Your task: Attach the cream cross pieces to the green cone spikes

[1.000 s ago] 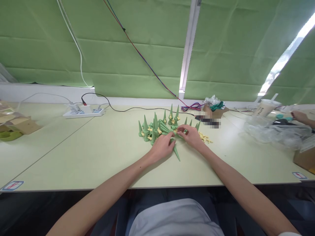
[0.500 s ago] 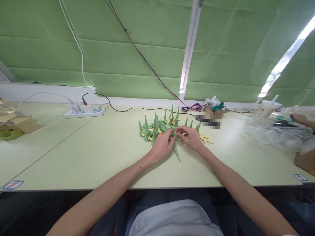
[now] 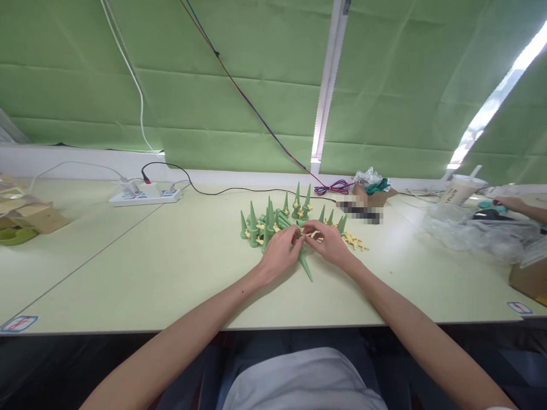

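My left hand [image 3: 281, 249] is closed around a pale green spike [image 3: 306, 267], whose tip points down toward me. Close against it, my right hand [image 3: 328, 244] has thumb and index finger pinched at the spike's upper end. Whatever sits between those fingertips is too small and covered to name. Around both hands stand several green spikes [image 3: 252, 225] on round bases, many with small yellow pieces attached. Other green parts [image 3: 282, 219] lie among them. Just right of my right hand is a loose pile of small yellow pieces [image 3: 354, 240].
A white power strip [image 3: 146, 196] lies at the back left, with cardboard [image 3: 40, 216] farther left. Behind the spikes are a coiled cable [image 3: 335, 187] and an open carton [image 3: 376, 195]. On the right are plastic bags [image 3: 470, 233], a cup [image 3: 461, 191] and another person's hand [image 3: 510, 204].
My fingertips have shifted slightly against each other at the spike's upper end. The spike stays in my left hand. At the far right, the other person's hand has moved left.
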`<state>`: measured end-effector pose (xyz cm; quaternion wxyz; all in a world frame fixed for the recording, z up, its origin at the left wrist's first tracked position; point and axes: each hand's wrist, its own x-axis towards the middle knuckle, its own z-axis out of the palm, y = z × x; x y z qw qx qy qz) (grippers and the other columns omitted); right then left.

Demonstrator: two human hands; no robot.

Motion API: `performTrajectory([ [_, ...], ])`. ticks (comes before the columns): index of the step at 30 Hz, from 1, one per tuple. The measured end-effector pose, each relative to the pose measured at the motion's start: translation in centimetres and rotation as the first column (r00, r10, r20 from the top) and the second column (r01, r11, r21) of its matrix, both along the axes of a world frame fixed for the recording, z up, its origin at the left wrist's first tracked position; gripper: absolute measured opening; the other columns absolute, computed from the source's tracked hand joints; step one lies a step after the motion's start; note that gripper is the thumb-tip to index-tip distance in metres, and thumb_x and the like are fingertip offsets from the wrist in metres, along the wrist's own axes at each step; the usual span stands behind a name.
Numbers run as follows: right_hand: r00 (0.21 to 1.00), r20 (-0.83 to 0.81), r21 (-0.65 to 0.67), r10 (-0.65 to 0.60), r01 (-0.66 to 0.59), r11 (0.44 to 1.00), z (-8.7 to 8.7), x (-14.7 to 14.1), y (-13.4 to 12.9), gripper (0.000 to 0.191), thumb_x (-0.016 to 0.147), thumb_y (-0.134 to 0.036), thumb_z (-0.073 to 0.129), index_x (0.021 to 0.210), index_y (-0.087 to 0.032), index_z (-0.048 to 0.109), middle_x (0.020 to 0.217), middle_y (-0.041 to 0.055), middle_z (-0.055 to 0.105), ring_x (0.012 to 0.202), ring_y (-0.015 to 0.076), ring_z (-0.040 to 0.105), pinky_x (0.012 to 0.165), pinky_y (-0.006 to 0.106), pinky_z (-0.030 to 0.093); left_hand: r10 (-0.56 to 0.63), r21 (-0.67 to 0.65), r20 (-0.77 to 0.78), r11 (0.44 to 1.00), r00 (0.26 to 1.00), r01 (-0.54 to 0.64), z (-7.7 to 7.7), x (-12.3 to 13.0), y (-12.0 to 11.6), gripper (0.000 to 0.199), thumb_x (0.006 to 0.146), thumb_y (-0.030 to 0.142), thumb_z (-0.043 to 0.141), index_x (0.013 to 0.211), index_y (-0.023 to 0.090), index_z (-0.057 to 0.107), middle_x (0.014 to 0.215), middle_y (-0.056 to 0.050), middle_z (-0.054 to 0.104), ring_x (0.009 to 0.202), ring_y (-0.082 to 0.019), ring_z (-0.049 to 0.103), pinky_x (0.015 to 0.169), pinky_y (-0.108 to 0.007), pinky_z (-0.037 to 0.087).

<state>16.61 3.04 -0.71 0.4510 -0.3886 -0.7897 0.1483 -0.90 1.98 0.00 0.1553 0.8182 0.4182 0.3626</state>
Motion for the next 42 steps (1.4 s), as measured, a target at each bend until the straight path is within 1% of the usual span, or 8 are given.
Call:
performTrajectory([
  [6,0.999,-0.012,0.006,0.031,-0.031,0.999,0.03,-0.06,-0.09,0.020,0.085,-0.021,0.060,0.105,-0.020,0.061,0.090,0.0043,0.072,0.080,0.0161,0.069,0.074,0.030,0.057,0.015,0.014,-0.012,1.000,1.000,-0.015,-0.20,-0.16,0.32,0.023,0.096,0.028,0.039,0.082,0.019,0.053,0.078,-0.003,0.061,0.069,-0.016,0.054,0.063,-0.028,0.039],
  [11,0.999,0.000,-0.005,0.050,-0.050,0.999,0.06,-0.03,-0.07,0.020,0.086,-0.023,0.061,0.106,-0.022,0.062,0.092,0.0042,0.072,0.081,0.0167,0.069,0.076,0.031,0.057,0.020,0.023,-0.012,1.000,1.000,-0.020,-0.22,-0.20,0.43,0.023,0.096,0.024,0.038,0.079,0.019,0.052,0.078,-0.003,0.061,0.067,-0.015,0.053,0.061,-0.028,0.037],
  [19,0.998,0.062,0.030,0.005,-0.006,1.000,0.11,-0.02,-0.23,0.018,0.088,-0.023,0.059,0.106,-0.021,0.063,0.093,0.0044,0.071,0.082,0.0173,0.067,0.074,0.030,0.054,0.003,0.039,-0.018,0.999,1.000,-0.003,-0.23,-0.19,0.53,0.023,0.095,0.021,0.038,0.077,0.018,0.051,0.077,-0.003,0.060,0.068,-0.015,0.054,0.062,-0.028,0.038],
  [23,0.999,0.051,0.001,0.015,-0.015,1.000,0.18,-0.04,-0.32,0.020,0.089,-0.024,0.058,0.108,-0.022,0.062,0.093,0.0047,0.072,0.084,0.0177,0.068,0.073,0.030,0.055,-0.001,0.034,-0.031,0.999,1.000,0.002,-0.22,-0.18,0.52,0.025,0.095,0.021,0.038,0.076,0.018,0.053,0.076,-0.004,0.061,0.068,-0.016,0.054,0.062,-0.029,0.038],
  [27,0.999,0.043,-0.018,0.022,-0.022,1.000,0.17,-0.07,-0.26,0.021,0.089,-0.024,0.057,0.109,-0.021,0.062,0.090,0.0053,0.071,0.079,0.0173,0.068,0.074,0.031,0.056,0.003,0.035,-0.049,0.999,0.999,-0.001,-0.29,-0.24,0.53,0.025,0.094,0.020,0.037,0.074,0.018,0.052,0.075,-0.004,0.061,0.068,-0.016,0.054,0.063,-0.030,0.038],
  [32,0.998,0.058,0.005,-0.028,0.028,1.000,0.09,0.10,0.01,0.020,0.088,-0.024,0.057,0.107,-0.022,0.062,0.088,0.0043,0.070,0.079,0.0171,0.067,0.071,0.029,0.055,0.012,0.057,-0.099,0.998,0.995,-0.007,-0.47,-0.30,0.60,0.021,0.093,0.020,0.040,0.075,0.018,0.053,0.074,-0.003,0.058,0.071,-0.017,0.053,0.065,-0.031,0.039],
  [39,0.996,0.058,-0.002,-0.065,0.066,0.998,-0.08,0.25,0.27,0.017,0.088,-0.023,0.056,0.104,-0.021,0.062,0.089,0.0042,0.070,0.080,0.0165,0.066,0.068,0.027,0.053,-0.003,0.032,-0.120,0.999,0.993,0.007,-0.65,-0.25,0.52,0.015,0.090,0.020,0.045,0.085,0.018,0.058,0.091,-0.006,0.060,0.082,-0.019,0.057,0.073,-0.032,0.043],
  [42,0.996,0.061,-0.005,-0.066,0.067,0.998,-0.13,0.26,0.32,0.016,0.088,-0.023,0.056,0.103,-0.021,0.062,0.089,0.0042,0.070,0.079,0.0164,0.066,0.068,0.027,0.053,-0.011,0.027,-0.130,1.000,0.991,0.015,-0.75,-0.28,0.52,0.016,0.091,0.021,0.044,0.089,0.018,0.059,0.092,-0.006,0.060,0.085,-0.020,0.058,0.077,-0.034,0.044],
])
